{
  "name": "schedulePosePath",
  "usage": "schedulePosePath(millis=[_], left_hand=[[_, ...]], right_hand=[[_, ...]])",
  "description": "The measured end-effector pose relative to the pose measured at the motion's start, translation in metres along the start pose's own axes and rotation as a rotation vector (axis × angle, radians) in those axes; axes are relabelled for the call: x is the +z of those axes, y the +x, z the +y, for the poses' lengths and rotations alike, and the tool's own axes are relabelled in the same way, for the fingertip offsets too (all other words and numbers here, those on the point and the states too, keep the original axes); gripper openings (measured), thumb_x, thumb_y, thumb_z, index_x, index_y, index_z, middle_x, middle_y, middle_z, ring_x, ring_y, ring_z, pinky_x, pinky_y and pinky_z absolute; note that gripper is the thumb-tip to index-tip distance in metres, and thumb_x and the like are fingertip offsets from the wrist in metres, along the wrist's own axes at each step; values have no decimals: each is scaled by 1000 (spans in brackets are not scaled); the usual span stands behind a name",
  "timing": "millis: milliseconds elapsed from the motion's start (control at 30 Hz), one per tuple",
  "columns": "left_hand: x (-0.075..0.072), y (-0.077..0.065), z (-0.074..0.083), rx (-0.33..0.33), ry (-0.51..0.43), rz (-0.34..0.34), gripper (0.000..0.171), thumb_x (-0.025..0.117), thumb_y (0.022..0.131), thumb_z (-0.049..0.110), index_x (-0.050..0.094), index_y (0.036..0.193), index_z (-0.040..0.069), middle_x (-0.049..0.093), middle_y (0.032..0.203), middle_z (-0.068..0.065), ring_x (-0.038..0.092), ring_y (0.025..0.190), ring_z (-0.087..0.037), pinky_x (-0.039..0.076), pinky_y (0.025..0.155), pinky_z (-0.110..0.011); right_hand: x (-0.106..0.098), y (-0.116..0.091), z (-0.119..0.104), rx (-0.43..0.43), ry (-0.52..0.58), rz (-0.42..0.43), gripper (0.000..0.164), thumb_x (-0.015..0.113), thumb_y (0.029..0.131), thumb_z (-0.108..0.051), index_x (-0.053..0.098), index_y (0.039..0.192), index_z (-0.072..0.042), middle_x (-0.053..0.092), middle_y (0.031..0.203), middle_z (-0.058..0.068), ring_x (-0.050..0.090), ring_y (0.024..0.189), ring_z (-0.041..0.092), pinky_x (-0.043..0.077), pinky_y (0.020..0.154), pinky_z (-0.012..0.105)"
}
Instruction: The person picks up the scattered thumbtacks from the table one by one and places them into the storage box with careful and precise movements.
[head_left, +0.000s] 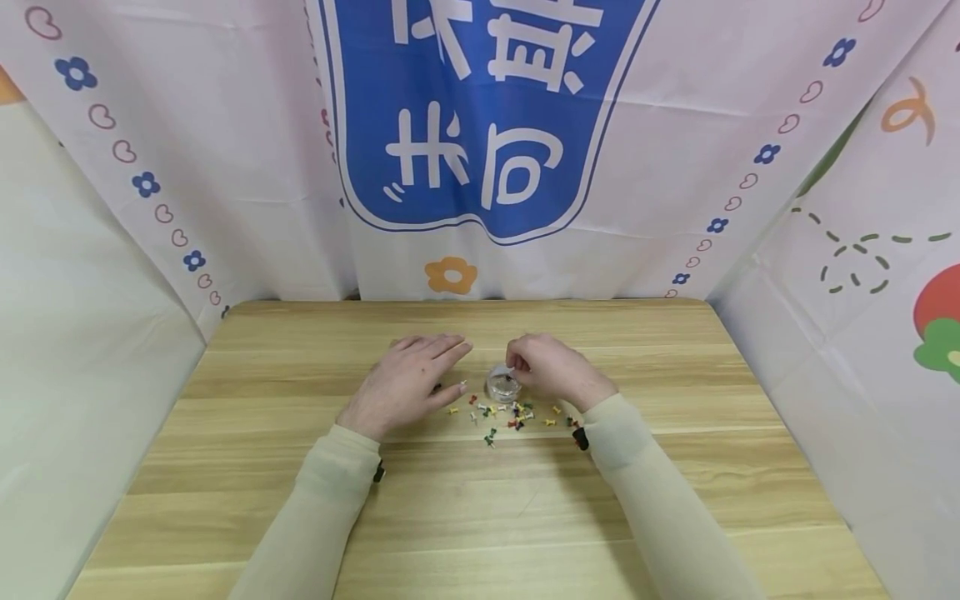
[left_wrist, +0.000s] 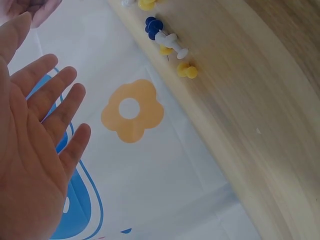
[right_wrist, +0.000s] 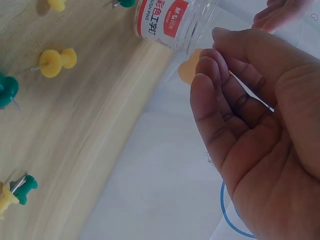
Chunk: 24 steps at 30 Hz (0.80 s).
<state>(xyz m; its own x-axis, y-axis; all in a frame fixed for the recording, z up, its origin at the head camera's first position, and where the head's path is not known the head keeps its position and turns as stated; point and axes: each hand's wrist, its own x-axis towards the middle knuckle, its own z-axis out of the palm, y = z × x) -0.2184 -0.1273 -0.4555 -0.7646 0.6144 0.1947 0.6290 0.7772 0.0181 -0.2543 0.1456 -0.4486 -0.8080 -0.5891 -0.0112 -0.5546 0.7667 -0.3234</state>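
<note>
At a wood-grained table [head_left: 450, 517], the left hand [head_left: 405, 381] spreads near plastic pins [right_wrist: 50, 63]. The right hand [head_left: 555, 367] curls at a clear round jar [right_wrist: 172, 21]; whether it's pinching, I can't tell.

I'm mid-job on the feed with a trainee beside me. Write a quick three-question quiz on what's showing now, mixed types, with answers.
1. Which hand is nearer the mouth of the clear jar?
a) left hand
b) right hand
c) neither; both are equally far

2. True or false: the push pins lying on the table come in several colours.

3. Fill in: in the right wrist view, the jar's label is white and ____.

Key:
1. b; its curled fingers are right by the opening.
2. True; yellow, green, white and blue ones show.
3. red
</note>
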Motion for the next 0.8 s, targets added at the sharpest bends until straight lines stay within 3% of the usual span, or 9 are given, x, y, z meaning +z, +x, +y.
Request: schedulePosePath(millis=[433, 800], left_hand=[[-1, 1, 1, -9, -18, -37, 70, 44, 103, 64, 42, 160, 24, 43, 162, 0, 42, 145, -23, 29, 122, -52], [-1, 1, 3, 0, -17, -35, 69, 45, 103, 62, 43, 160, 23, 44, 161, 1, 40, 147, -21, 30, 121, -51]], right_hand=[[-6, -14, 13, 47, 42, 19, 6, 73, 93, -15, 72, 99, -12, 66, 92, -6, 62, 84, 11, 56, 78, 28], [-10, -29, 32, 67, 69, 22, 14, 73, 93, -10, 72, 105, -4, 69, 96, -1, 65, 89, 14, 58, 83, 31]])
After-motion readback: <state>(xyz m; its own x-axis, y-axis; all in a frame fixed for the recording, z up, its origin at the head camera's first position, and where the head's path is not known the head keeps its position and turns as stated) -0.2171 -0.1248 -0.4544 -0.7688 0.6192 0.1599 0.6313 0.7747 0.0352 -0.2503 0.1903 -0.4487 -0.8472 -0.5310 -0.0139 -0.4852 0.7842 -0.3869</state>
